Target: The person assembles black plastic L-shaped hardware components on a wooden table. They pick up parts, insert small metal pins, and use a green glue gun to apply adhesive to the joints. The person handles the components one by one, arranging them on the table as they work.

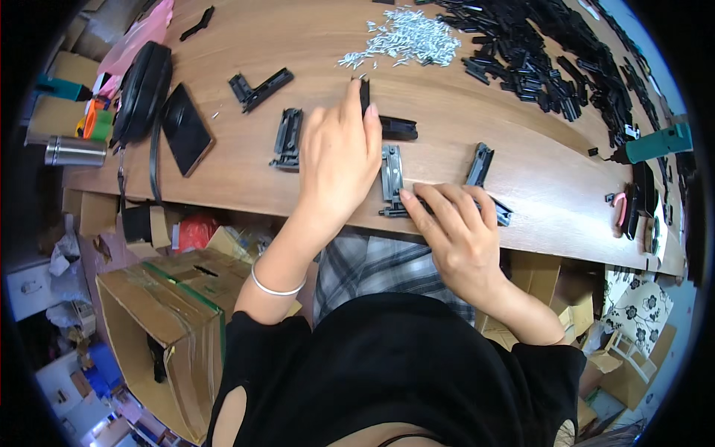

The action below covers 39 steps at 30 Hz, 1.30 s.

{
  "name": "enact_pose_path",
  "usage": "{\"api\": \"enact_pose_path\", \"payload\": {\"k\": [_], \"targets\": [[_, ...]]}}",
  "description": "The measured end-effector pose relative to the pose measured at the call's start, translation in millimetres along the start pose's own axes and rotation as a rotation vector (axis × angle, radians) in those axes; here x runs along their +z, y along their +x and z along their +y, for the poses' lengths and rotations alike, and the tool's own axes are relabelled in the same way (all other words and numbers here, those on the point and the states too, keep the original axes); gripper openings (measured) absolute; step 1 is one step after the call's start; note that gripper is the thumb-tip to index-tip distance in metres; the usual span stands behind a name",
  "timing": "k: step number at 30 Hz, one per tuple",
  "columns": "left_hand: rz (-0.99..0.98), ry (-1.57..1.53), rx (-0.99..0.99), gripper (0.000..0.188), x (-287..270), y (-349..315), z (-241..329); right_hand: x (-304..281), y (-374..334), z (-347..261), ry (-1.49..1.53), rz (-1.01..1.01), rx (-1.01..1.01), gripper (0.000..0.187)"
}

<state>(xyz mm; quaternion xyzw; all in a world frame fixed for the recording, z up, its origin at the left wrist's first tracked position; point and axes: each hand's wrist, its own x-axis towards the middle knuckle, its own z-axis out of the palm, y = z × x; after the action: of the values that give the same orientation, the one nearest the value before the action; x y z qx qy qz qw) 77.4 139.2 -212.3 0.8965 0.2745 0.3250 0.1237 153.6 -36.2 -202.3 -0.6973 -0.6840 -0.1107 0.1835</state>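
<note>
My left hand (339, 153) reaches over the table, index finger and thumb closed at the upright arm of an L-shaped black plastic part (398, 128). The lower fingers are curled out of sight. Lower right, my right hand (462, 235) lies with fingers apart over two more L-shaped parts; its thumb side touches the grey-black one (392, 175) near the table's front edge. The other part (480, 165) shows beyond its fingers, partly covered. Left of my left hand lie another L-shaped part (289, 134) and a further one (262, 91) beyond it.
A heap of small silvery screws (417, 37) lies at the far middle. Many black parts (521, 67) are piled at the far right. A teal electric screwdriver (655, 144) hangs at right. A phone (186, 130) and black case (141, 93) lie left. A cardboard box (160, 298) stands below.
</note>
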Motion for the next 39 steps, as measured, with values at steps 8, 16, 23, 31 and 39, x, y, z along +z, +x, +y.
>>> {"api": "enact_pose_path", "payload": {"k": [8, 16, 23, 31, 39], "targets": [[-0.062, 0.342, 0.074, 0.039, -4, -2, 12, 0, -1, 24, -0.018, 0.030, 0.061, 0.043], [-0.053, 0.380, 0.152, 0.041, -7, 2, 7, -29, 45, 129, 0.245, 0.112, 0.274, 0.019], [-0.090, 0.346, 0.140, 0.038, -14, 12, 21, 10, 95, 182, 0.159, 0.130, 0.173, 0.018], [-0.219, 0.248, 0.259, 0.027, -9, 70, 38, 4, 110, 175, 0.192, -0.142, 0.382, 0.015], [-0.173, 0.222, 0.187, 0.017, 92, 201, -19, 4, 89, 184, 0.275, -0.033, 0.290, 0.017]]}}
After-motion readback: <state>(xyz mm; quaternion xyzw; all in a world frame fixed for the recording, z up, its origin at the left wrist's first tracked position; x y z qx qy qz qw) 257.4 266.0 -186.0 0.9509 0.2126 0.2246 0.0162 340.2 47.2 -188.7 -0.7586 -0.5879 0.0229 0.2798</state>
